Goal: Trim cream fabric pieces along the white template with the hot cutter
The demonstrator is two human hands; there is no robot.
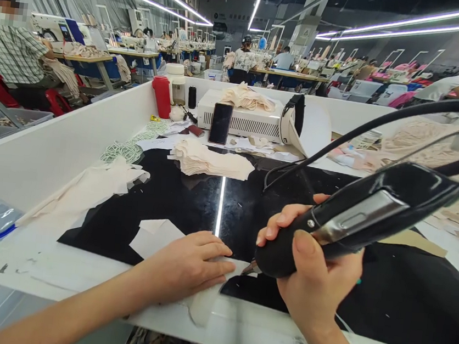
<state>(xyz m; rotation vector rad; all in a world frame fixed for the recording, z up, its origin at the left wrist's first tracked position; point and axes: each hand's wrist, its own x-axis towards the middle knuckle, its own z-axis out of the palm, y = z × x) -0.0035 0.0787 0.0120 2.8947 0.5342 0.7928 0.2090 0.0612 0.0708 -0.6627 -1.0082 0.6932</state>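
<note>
Fabric piece: a pale cut piece lies at the near edge of the black worktop, pinned flat under the left hand.
Cutter: the right hand is wrapped tight round a black powered cutter, tip just beside the left fingertips.
Risk: judged from this closeness, a slip could nick fingers or miscut cloth.
Cable: the black cord arcs overhead and may snag.
Beyond: a stack of cut pieces.

two hands: left hand, right hand. one black tool. one phone. one red bottle. one white box. two stacks of cream fabric pieces. one green cord pile.
</note>
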